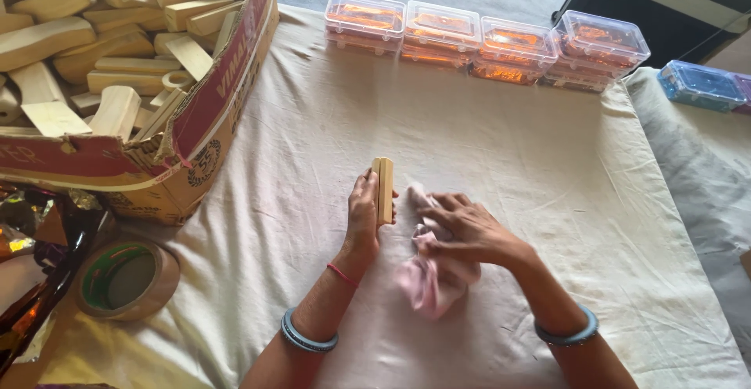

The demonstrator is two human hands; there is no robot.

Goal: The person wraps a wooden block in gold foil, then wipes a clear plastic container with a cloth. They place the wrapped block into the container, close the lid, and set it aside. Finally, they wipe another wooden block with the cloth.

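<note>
Fingers of the left hand gripped a wooden block upright, well right of the cardboard box. Right of the block, the right hand pressed a pink cloth. Rubbing could tip the narrow block over.

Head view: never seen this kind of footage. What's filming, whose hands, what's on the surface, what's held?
There is no machine here. A camera worn on a person's head looks down at their own two bare hands over a cream cloth. The left hand holds a small wooden block upright. The right hand presses a pink rag beside it. At far left, a torn cardboard box is full of similar wooden pieces, with a roll of brown tape in front. Along the far edge stands a row of clear plastic boxes.
</note>
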